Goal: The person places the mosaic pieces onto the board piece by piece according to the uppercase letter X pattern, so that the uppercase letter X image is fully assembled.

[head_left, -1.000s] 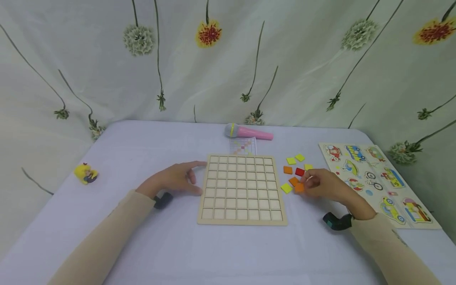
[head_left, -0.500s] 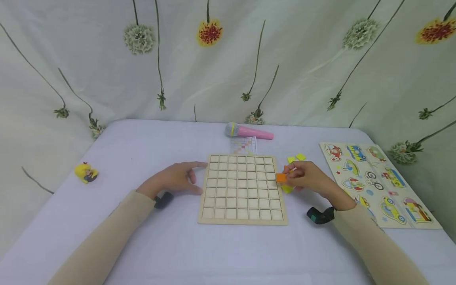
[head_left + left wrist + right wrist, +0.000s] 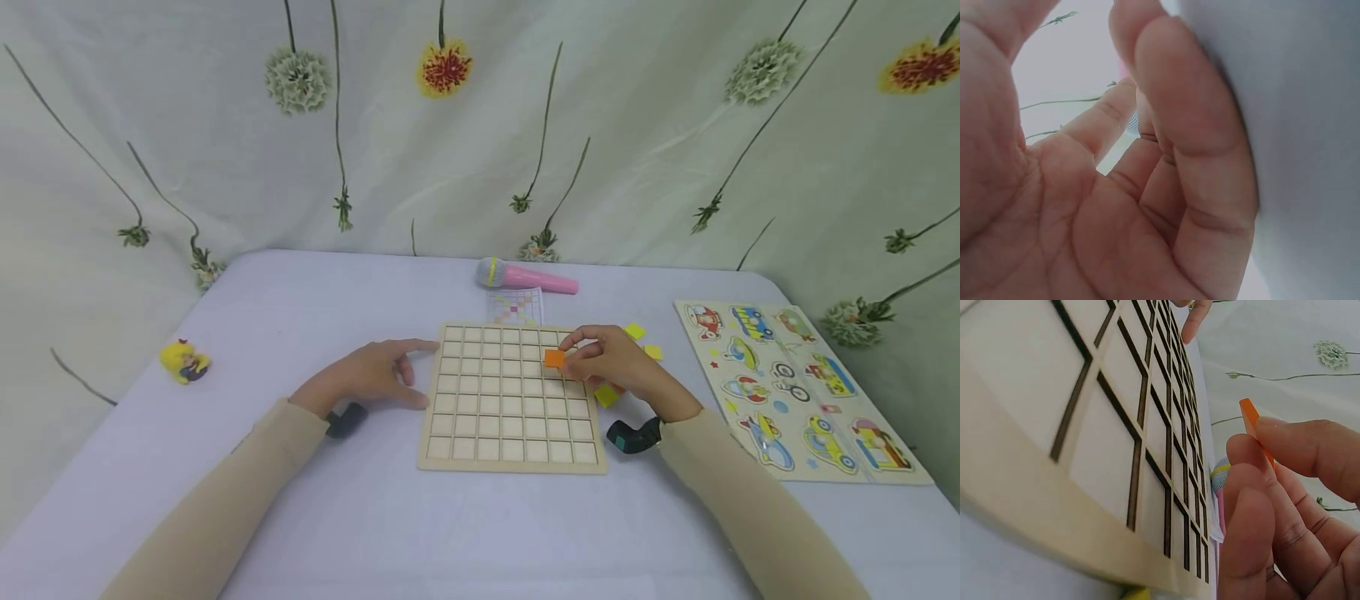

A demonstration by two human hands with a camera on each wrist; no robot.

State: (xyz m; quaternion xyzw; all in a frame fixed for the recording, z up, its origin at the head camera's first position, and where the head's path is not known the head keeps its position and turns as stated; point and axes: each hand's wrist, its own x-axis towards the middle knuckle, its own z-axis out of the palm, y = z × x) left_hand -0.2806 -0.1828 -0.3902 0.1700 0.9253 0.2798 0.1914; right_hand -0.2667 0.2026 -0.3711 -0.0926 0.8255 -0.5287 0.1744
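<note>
A pale wooden grid board [image 3: 512,467] with square cells lies in the middle of the table. Thumb and fingertips of my right hand [image 3: 621,365] pinch a thin square orange tile [image 3: 554,358], held over the board's upper right cells. The right wrist view shows this tile [image 3: 1249,415] edge-on, raised off the grid. My left hand [image 3: 369,374] rests beside the board, index finger and thumb spread along its left edge, the other fingers bent. Yellow tiles [image 3: 606,396] lie right of the board, partly hidden by my right hand.
A pink toy microphone [image 3: 542,279] and a small printed colour-grid card [image 3: 514,307] lie behind the board. At right is a picture puzzle board [image 3: 783,406] with vehicles. A small yellow-haired figurine [image 3: 183,362] stands far left.
My right hand has moved left and away from me from the loose tiles to over the board, carrying the orange tile. My left hand has stayed at the board's left edge.
</note>
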